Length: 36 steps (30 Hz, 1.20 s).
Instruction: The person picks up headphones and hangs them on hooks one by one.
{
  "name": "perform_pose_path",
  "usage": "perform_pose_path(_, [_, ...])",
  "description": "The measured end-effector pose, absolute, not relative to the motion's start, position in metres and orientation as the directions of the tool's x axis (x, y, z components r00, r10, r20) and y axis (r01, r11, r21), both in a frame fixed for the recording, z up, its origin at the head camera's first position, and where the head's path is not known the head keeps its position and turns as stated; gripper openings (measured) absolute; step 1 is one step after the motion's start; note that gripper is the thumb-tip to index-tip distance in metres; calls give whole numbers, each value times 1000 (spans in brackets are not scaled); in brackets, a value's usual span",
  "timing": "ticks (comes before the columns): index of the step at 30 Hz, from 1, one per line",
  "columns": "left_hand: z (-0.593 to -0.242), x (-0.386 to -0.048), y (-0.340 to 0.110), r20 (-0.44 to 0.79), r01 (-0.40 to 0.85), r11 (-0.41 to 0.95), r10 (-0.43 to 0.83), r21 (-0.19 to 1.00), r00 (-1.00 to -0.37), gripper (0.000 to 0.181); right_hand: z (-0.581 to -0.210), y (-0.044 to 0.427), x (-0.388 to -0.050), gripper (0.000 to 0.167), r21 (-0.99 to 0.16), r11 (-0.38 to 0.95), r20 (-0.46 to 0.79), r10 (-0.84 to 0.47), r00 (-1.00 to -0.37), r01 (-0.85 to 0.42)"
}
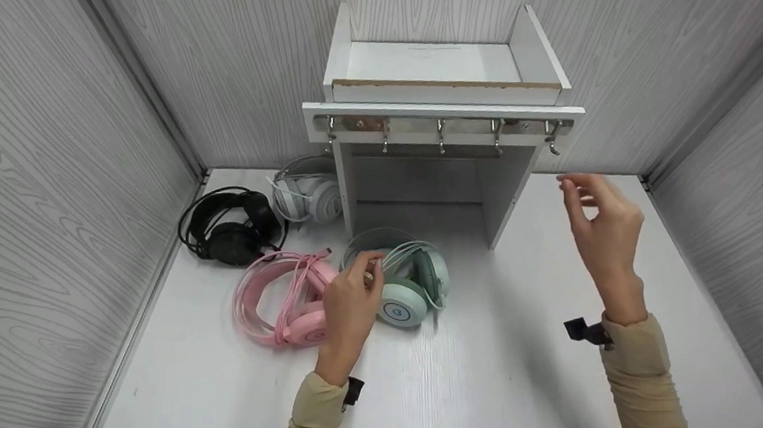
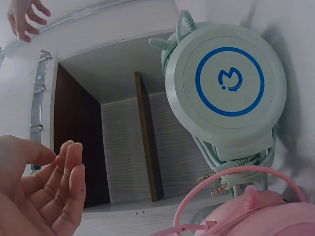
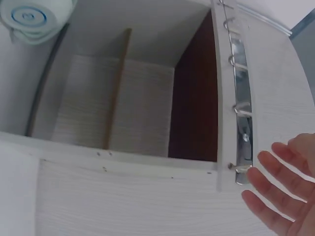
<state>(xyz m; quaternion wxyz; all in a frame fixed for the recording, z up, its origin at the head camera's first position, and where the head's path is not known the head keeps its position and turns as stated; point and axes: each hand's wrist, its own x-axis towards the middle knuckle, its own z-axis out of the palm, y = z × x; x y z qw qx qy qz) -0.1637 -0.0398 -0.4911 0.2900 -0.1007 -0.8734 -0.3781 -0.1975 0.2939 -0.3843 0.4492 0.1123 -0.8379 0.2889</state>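
Observation:
My left hand (image 1: 353,302) hovers between the pink headphones (image 1: 252,303) and the mint green headphones (image 1: 404,302), its fingers loosely bent and nothing between them. In the left wrist view the green earcup (image 2: 229,88) with its blue ring stands apart from that hand, its cable bundled underneath. To the right of the white shelf unit (image 1: 515,188), my right hand (image 1: 605,225) is raised with relaxed fingers and holds nothing. The right wrist view has those fingers (image 3: 275,191) beside the metal hook rail (image 3: 242,132). Part of the pink headphones is hidden behind the left hand.
Black headphones (image 1: 236,241) lie at the back left, next to white headphones (image 1: 316,195) against the shelf unit. Several metal hooks (image 1: 441,136) hang along its front board, below an open-topped tray (image 1: 446,82). Grained panels (image 1: 49,163) wall in the white table (image 1: 460,383).

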Motion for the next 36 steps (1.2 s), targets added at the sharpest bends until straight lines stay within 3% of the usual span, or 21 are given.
perform_pose_path(7, [-493, -160, -50, 572, 354, 711, -82, 608, -816, 11, -351, 304, -243, 19, -356, 815, 865, 103, -491, -457])
perform_pose_path(15, [-508, -149, -62, 561, 302, 714, -152, 632, -814, 10, -337, 310, -291, 23, -363, 802, 824, 38, -566, -474])
perform_pose_path(21, [-526, -134, -67, 569, 268, 714, -217, 646, -793, 9, -337, 305, -305, 24, -372, 766, 816, 0, -578, -525])
perform_pose_path(30, [-538, -116, -72, 644, 377, 628, -268, 681, -717, 15, -339, 303, -322, 29, -311, 750, 809, -114, -577, -584])
perform_pose_path(36, [-536, -117, -93, 639, 317, 649, -345, 691, -687, 15, -334, 303, -322, 29, -300, 753, 824, -105, -557, -585])
